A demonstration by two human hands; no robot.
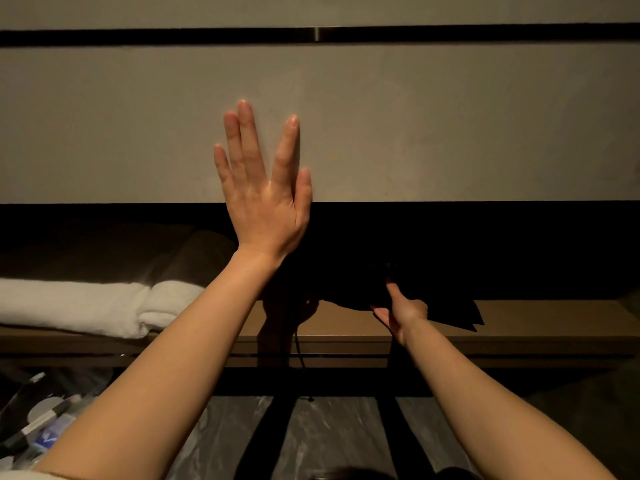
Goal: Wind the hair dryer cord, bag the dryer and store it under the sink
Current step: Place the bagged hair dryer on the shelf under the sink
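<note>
My left hand [263, 188] is raised flat, fingers spread, against the beige front panel [450, 126] of the sink counter. My right hand [401, 311] reaches low onto the wooden shelf [554, 323] under that panel and grips a black bag [446, 311] that lies there in deep shadow. The dryer itself cannot be made out inside the dark bag. A thin black drawstring or cord [300, 355] hangs over the shelf's front edge, left of the bag.
Folded white towels [86, 308] lie on the left part of the shelf. A clear bag of toiletries [38, 424] sits at bottom left. Below are black frame bars [273, 434] over a marbled floor. A dark strip [173, 37] crosses the panel's top.
</note>
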